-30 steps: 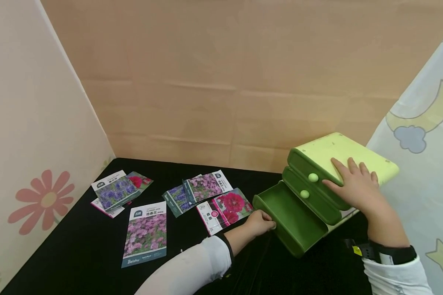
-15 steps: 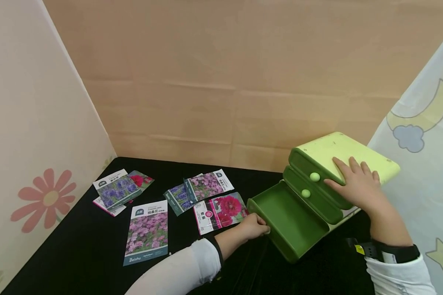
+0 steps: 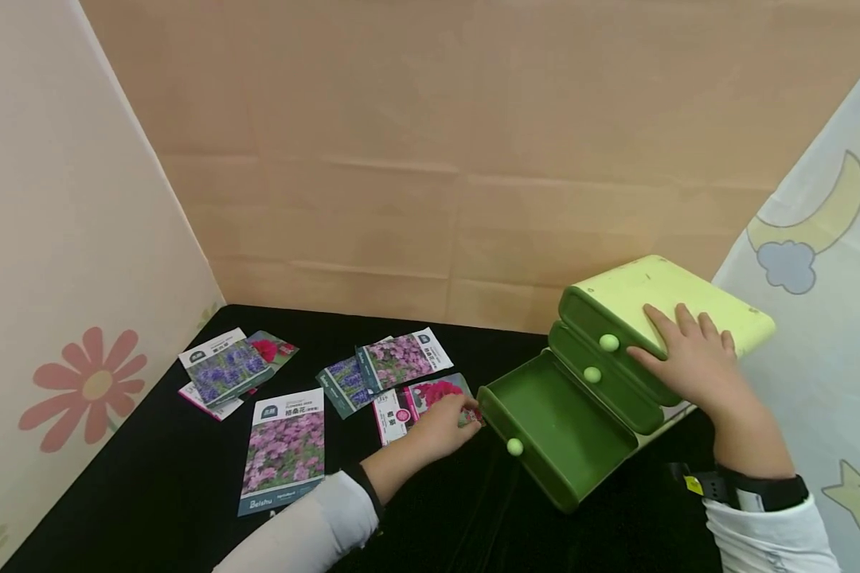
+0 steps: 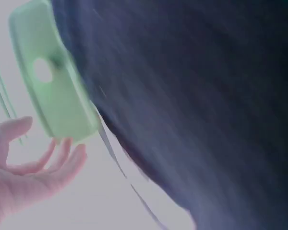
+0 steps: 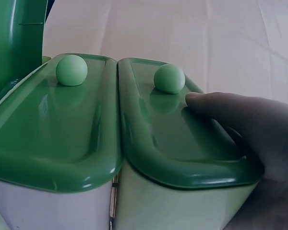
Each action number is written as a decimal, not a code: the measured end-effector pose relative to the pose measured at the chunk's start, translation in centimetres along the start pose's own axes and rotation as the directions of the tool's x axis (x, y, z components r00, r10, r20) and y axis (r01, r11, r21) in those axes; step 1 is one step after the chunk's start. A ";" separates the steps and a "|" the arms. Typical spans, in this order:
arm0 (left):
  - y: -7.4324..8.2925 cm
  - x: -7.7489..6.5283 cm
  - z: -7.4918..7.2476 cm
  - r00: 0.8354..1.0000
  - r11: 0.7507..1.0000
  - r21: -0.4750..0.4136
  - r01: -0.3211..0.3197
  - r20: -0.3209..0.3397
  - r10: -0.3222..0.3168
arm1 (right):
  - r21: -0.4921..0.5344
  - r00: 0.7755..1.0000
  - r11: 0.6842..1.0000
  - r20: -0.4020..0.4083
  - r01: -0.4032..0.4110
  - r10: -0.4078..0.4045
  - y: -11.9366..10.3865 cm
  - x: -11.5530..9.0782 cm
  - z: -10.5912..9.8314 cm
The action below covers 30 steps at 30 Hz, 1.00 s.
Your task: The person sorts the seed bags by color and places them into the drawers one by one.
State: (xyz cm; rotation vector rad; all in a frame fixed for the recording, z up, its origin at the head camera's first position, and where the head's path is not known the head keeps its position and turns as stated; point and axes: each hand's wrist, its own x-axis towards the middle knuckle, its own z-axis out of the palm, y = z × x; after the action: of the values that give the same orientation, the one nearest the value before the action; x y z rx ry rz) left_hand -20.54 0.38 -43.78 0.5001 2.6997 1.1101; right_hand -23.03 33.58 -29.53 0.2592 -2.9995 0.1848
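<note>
A small chest of drawers [image 3: 616, 290] with a pale green top stands at the right of the table. Its bottom drawer [image 3: 564, 418] is pulled far out, with nothing visible inside. My left hand [image 3: 437, 430] hovers just left of that drawer's round knob [image 3: 515, 447], apart from it, and partly covers a red-flower seed packet [image 3: 389, 415]. In the left wrist view, its loosely bent fingers [image 4: 69, 165] hold nothing. With fingers spread, my right hand [image 3: 695, 362] rests on the chest's top; its thumb [image 5: 216, 103] reaches over the upper drawer's front. Both upper drawers are closed.
Purple and pink flower packets [image 3: 404, 362] overlap behind the red one. A larger pink-flower packet [image 3: 284, 450] lies at left front, with a small pile of packets [image 3: 229, 370] behind it. Printed side walls and a brown paper backdrop [image 3: 401, 159] enclose the black table [image 3: 150, 493].
The bottom drawer has come slightly further out toward the left. My left hand has left its knob and moved left over the red-flower packet. The right hand stays on the top.
</note>
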 end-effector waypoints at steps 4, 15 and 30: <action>-2.5 0.0 -2.1 0.998 0.955 0.291 -0.056 -0.011 0.062 | -0.004 1.000 1.000 -0.018 -0.001 0.001 -0.1 0.1 0.0; -7.4 1.6 -3.9 0.990 0.828 0.561 -0.008 0.123 -0.074 | -0.005 1.000 1.000 -0.023 0.003 -0.003 -0.2 0.0 0.0; -7.2 2.5 -4.0 0.976 0.815 0.579 -0.019 0.188 -0.110 | -0.008 1.000 1.000 -0.029 0.002 -0.002 -0.2 -0.2 0.2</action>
State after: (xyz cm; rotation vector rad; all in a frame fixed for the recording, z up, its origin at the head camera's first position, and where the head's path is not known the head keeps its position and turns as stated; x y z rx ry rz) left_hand -25.72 -6.05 -46.12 0.5912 2.7938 0.1687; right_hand -22.83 33.35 -29.73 0.2562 -2.9707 0.1746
